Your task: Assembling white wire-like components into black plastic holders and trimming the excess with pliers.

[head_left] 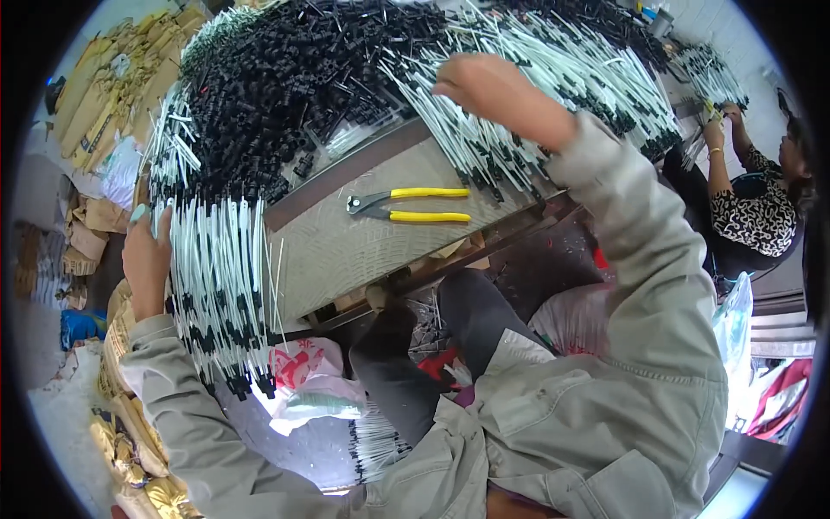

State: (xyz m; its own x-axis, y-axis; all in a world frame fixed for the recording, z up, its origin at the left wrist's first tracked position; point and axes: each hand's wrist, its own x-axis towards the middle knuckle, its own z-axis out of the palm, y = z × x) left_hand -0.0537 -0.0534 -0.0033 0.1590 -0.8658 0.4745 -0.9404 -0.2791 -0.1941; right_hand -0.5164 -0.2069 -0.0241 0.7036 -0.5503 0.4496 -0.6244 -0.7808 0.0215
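My left hand (149,253) is at the left edge of a stack of thin white rods (220,251) with black end pieces. Its fingers are apart, and one tip has a pale green covering. Over the far pile of similar white rods (596,73), my right hand (486,80) is raised with its fingers curled closed. What those fingers hold, if anything, is hidden. Between my hands, end-cutting pliers (413,205) with yellow handles lie on the worktable (372,259), their jaws to the left.
A big heap of small black plastic parts (277,95) covers the back of the table. Flattened cardboard (104,95) lies at the far left. Plastic bags (316,381) sit below the table's front edge. A co-worker (752,190) handles rods at the right.
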